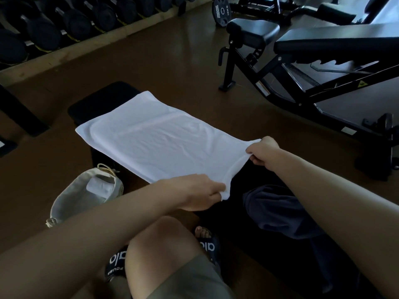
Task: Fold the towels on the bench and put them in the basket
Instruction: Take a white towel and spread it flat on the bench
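Observation:
A white towel (159, 139) lies spread flat along the black bench (97, 102), running from the far left toward me. My left hand (194, 195) pinches its near left corner. My right hand (263, 153) pinches the near right corner, and the near edge is lifted a little between both hands. A dark blue towel (278, 210) lies crumpled on the bench close to me, at the right. On the floor to the left of the bench stands the pale fabric basket (64, 203), with a folded white towel (99, 188) inside it.
An adjustable black weight bench (323, 52) stands on the right. A rack of dumbbells (64, 24) lines the far left wall. A weight plate (220, 11) leans at the back. My knee (164, 244) and sandalled feet are below the hands.

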Tool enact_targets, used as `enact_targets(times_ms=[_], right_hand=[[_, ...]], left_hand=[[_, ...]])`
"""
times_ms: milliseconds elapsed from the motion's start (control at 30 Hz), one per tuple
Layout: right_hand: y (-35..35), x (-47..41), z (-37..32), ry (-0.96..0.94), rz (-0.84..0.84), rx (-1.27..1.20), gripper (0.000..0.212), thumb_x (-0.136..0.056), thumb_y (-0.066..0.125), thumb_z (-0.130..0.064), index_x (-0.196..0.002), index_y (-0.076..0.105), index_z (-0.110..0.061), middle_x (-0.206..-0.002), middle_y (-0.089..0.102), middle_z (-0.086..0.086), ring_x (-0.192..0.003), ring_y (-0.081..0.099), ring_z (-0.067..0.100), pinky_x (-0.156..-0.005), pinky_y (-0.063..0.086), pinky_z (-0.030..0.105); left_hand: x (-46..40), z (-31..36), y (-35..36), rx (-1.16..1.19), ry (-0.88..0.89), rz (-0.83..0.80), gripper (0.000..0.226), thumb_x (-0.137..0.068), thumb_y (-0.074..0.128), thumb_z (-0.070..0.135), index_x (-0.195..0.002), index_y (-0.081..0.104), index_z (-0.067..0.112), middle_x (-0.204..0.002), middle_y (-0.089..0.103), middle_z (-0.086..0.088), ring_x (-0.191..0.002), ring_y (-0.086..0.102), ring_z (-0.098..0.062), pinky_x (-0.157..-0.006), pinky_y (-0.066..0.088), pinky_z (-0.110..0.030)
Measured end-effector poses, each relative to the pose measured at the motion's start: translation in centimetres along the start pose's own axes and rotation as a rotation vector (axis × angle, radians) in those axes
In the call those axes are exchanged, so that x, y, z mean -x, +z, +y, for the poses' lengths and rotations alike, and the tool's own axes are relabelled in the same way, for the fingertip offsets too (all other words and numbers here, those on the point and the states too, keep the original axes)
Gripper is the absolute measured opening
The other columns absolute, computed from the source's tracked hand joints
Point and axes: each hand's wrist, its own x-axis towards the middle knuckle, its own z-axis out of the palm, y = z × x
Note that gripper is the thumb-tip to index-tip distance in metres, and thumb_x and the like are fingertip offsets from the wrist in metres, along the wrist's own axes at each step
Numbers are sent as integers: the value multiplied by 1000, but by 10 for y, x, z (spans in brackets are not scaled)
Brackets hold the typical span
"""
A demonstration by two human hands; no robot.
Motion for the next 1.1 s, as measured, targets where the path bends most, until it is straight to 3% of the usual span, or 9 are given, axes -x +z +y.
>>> enact_targets(times_ms=[67, 167, 433, 600, 767, 833, 933, 1000, 1100], right_hand=[[-2, 2, 3, -5, 10, 96, 47, -94, 60, -1, -138, 45, -2, -79, 59, 13, -56, 55, 15, -53, 48, 25], [-6, 8, 7, -38, 43, 244, 21, -95, 60, -6, -113, 53, 1, -75, 65, 12, -55, 59, 17, -49, 52, 26], [-4, 12, 6, -5, 11, 80, 29, -94, 55, -2, -123, 55, -1, -108, 65, 16, -82, 69, 26, -61, 63, 39], [-14, 19, 10, -82, 62, 388, 12, -93, 55, -9, -103, 54, -3, -73, 73, 11, -63, 70, 22, -55, 57, 30], [-19, 18, 10, 24, -46, 542, 18, -85, 62, -17, -85, 71, -1, -62, 65, 5, -52, 57, 17, -47, 44, 22], [-19, 18, 3, 17, -40, 628, 35, -82, 67, -21, -109, 64, 0, -79, 68, 10, -62, 62, 21, -52, 47, 25], [-9, 19, -10, -160, 111, 958, 80, -83, 71, -35, -148, 34, -5, -134, 54, 20, -118, 58, 37, -89, 50, 42], [9, 18, -22, -361, 179, 1022, 77, -86, 69, -36, -151, 33, -15, -142, 46, 18, -129, 49, 37, -101, 44, 47], [45, 14, -45, -610, 43, 950, 67, -95, 62, -37, -155, 34, -29, -145, 47, 11, -132, 48, 33, -105, 44, 47]], left_hand=[[7, -5, -4, 154, -67, -43, 41, -106, 31, 54, -82, 55, 31, -89, 56, 2, -89, 56, -23, -76, 42, -37], [10, -9, 3, 66, -63, -104, 55, -102, 26, 64, -77, 59, 27, -96, 60, 4, -92, 57, -19, -90, 47, -41], [3, 1, 11, -141, -48, -15, 20, -93, 50, 26, -74, 53, 19, -80, 57, -1, -81, 59, -28, -67, 50, -36], [11, 4, 9, -90, -51, -242, 14, -87, 66, 35, -96, 71, 26, -106, 67, 4, -96, 62, -19, -82, 57, -37], [16, -28, -15, 29, -181, -102, 20, -94, 58, 46, -93, 66, 28, -99, 68, 8, -95, 64, -18, -87, 56, -41], [17, -50, -29, 52, -258, -11, 31, -103, 47, 48, -104, 65, 23, -104, 67, 5, -97, 62, -17, -90, 53, -38], [17, -93, -37, 25, -436, 210, 40, -106, 39, 50, -126, 55, 19, -125, 58, -6, -106, 57, -23, -92, 50, -40], [18, -126, -32, 87, -582, 327, 50, -105, 42, 50, -144, 42, 19, -146, 43, -13, -120, 53, -30, -99, 49, -44], [22, -171, -20, 285, -757, 416, 66, -102, 45, 51, -157, 20, 27, -160, 21, -16, -135, 41, -39, -106, 45, -50]])
